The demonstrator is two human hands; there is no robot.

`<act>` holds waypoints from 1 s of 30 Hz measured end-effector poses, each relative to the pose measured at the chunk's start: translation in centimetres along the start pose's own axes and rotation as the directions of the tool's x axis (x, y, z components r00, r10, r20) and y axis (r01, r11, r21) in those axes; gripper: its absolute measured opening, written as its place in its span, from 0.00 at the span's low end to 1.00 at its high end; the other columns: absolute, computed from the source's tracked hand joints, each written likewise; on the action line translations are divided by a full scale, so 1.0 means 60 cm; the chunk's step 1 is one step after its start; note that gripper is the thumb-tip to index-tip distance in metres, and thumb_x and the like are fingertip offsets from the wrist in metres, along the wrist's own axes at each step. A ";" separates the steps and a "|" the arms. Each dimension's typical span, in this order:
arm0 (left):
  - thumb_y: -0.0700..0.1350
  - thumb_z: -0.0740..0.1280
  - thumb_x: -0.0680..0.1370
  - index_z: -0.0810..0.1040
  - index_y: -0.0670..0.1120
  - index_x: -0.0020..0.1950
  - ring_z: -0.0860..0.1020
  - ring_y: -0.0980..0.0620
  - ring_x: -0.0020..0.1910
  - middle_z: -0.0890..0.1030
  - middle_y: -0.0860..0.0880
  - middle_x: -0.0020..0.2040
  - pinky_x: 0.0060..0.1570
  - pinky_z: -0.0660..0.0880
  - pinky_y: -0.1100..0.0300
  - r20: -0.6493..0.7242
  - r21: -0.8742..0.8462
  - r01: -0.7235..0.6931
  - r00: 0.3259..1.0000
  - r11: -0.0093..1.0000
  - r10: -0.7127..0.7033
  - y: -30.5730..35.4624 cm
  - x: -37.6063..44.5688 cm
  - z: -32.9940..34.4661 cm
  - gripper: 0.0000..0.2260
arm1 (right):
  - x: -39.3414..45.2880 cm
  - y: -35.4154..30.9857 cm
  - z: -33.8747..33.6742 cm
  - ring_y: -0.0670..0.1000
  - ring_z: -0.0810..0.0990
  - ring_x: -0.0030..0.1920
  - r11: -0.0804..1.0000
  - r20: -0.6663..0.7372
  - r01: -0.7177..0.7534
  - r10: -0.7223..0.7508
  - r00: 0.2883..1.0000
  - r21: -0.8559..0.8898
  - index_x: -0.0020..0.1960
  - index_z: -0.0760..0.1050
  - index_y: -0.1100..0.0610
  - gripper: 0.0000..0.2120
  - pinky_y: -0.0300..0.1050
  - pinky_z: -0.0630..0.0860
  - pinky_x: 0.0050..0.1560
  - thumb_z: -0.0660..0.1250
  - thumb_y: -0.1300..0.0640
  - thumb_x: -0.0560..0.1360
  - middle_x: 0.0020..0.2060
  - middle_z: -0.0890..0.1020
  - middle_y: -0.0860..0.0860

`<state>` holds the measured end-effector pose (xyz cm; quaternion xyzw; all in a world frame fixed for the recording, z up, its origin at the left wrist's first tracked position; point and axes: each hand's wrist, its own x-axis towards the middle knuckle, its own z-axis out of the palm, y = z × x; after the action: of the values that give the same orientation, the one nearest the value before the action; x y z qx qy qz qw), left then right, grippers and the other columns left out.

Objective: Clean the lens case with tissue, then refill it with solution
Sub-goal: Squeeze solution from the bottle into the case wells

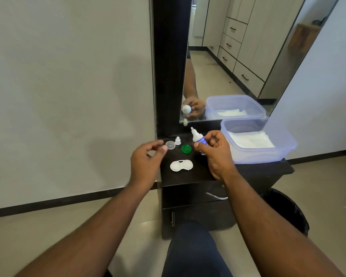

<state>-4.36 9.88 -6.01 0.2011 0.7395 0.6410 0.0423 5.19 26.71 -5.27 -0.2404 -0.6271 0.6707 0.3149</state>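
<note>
A white lens case (181, 166) lies open on the dark table top (188, 176), both wells uncovered. Its green cap (186, 149) and clear cap (170, 145) rest behind it, with the bottle's small white cap (177, 140) between them. My right hand (214, 154) grips the solution bottle (199, 139), uncapped, nozzle tilted up and to the left, above and right of the case. My left hand (147, 162) hovers left of the case, fingers loosely curled, thumb and forefinger apart and holding nothing.
A clear plastic tub (258, 154) holding white tissues stands at the table's right. A mirror (238, 56) rises behind the table. A black bin (288, 210) sits on the floor to the right. My knee (190, 242) is below the table's front.
</note>
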 end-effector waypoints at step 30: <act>0.41 0.73 0.72 0.84 0.47 0.48 0.81 0.59 0.40 0.83 0.54 0.41 0.41 0.77 0.69 0.282 0.059 -0.324 0.913 0.944 0.296 0.097 0.092 0.073 0.06 | 0.008 0.005 0.002 0.47 0.82 0.53 0.999 0.020 -0.009 0.010 1.000 -0.047 0.54 0.76 0.52 0.19 0.38 0.80 0.49 0.74 0.67 0.69 0.52 0.82 0.48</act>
<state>-6.62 16.47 -0.07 0.4030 0.7180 0.5668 0.0294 4.75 26.97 -5.55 -0.2440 -0.6446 0.6597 0.2996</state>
